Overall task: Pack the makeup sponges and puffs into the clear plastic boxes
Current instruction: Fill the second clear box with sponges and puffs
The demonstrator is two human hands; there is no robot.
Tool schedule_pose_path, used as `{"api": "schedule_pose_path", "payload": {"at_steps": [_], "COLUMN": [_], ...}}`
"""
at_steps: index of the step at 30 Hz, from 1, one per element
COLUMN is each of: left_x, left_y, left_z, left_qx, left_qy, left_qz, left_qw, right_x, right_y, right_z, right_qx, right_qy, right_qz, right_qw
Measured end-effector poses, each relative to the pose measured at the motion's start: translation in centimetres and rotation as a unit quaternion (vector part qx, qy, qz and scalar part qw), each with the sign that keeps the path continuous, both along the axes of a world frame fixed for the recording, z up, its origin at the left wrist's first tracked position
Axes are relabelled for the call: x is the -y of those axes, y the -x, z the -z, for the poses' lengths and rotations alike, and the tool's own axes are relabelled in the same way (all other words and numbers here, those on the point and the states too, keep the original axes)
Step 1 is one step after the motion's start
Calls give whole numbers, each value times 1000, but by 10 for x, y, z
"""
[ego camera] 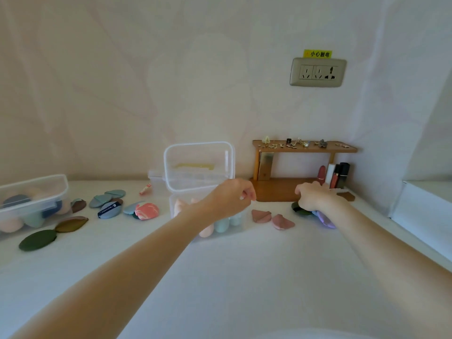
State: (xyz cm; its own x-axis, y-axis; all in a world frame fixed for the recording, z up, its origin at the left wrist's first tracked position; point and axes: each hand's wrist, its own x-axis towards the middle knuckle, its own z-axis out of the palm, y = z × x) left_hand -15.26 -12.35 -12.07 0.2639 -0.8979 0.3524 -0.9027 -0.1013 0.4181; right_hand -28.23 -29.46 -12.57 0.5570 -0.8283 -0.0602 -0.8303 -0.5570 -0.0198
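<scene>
A clear plastic box (241, 227) stands mid-table with its lid (199, 165) raised; peach (179, 206) and mint sponges (221, 225) lie inside. My left hand (232, 196) hovers over its right side, fingers curled down, and I cannot see anything in them. My right hand (313, 196) presses curled fingers onto a dark green puff (299, 209), with a lilac puff (326, 220) sticking out under the wrist. Two pink wedge puffs (261, 215) (282, 221) lie between the box and that hand. A second clear box (36, 182) at the far left holds several sponges.
Loose puffs lie left of the middle box: a dark green leaf (38, 239), an olive one (71, 223), blue-grey wedges (105, 198), a pink marbled one (146, 211). A small wooden shelf (303, 149) with lipsticks (338, 176) stands behind my right hand. A white box (425, 211) borders the right edge.
</scene>
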Motion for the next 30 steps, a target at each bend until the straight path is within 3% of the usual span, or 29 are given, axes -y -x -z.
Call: {"api": "schedule_pose_path", "payload": {"at_steps": [5,10,20,23,26,30], "left_x": [14,24,46,54,61,69], "left_y": [8,11,29,37,43,48], "left_z": [3,8,13,12,12,14], "left_qx": [6,14,10,12,18,22], "left_qy": [-10,-12,-42,-53,-65,-71], "left_qz": [1,9,20,21,22,29], "left_qw": [1000,1000,999,998,997,997], "right_x": [2,12,39,45,48,49], "right_y": [4,8,26,30,35,38], "right_z": [21,19,10,14,21,33], "right_qx": [17,143,367,322,237,256], "right_qy": [-4,-15,-30,-8,-70,-140], "right_qz": [-23,-5,80,107,104,83], "right_qw": [1000,990,926,941,963,953]}}
